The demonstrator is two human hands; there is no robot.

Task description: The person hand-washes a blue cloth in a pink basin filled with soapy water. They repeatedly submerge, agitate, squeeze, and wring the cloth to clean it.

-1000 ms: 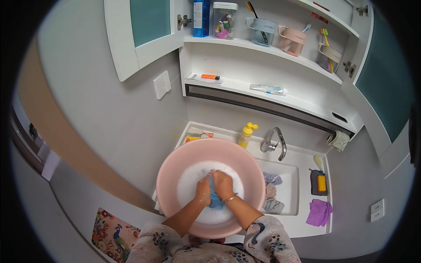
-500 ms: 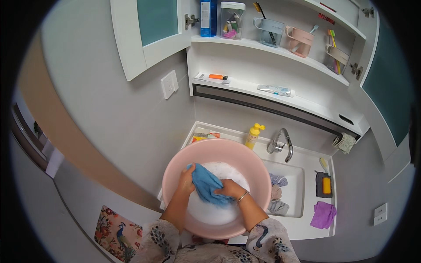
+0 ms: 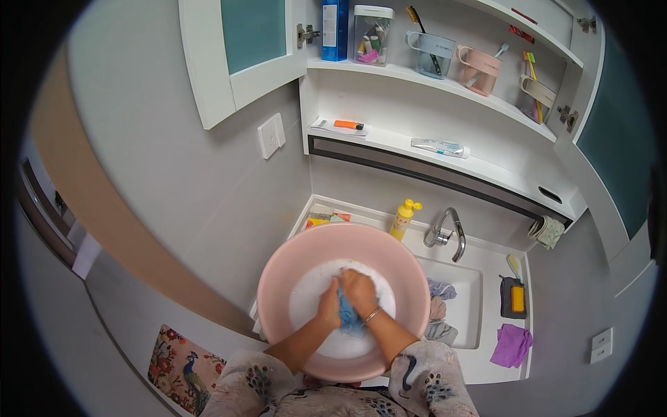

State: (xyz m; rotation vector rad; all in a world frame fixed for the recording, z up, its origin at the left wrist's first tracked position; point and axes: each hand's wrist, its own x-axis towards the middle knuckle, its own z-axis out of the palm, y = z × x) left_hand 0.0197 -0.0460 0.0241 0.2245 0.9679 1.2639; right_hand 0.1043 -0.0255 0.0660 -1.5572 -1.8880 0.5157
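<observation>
A large pink basin (image 3: 278, 278) with white suds (image 3: 306, 288) inside stands at the front of the counter. Both hands are together over the suds, closed on a blue cloth (image 3: 349, 318). My left hand (image 3: 329, 304) grips it from the left side. My right hand (image 3: 358, 292), with a bracelet at the wrist, wraps it from the right and above. Much of the cloth is bunched and hidden under the hands, and its lower part hangs down into the foam.
Right of the basin is a white sink (image 3: 467, 306) with several crumpled cloths (image 3: 440, 311). Behind stand a yellow bottle (image 3: 403, 219) and a chrome faucet (image 3: 448, 235). A purple cloth (image 3: 512, 345) and a yellow-and-grey sponge-like item (image 3: 515, 299) lie at right. Open cabinet doors (image 3: 243, 62) hang above.
My hands have come together near the basin's middle. The cloth, spread between them before, is now bunched and lower in the suds. My left hand has moved right.
</observation>
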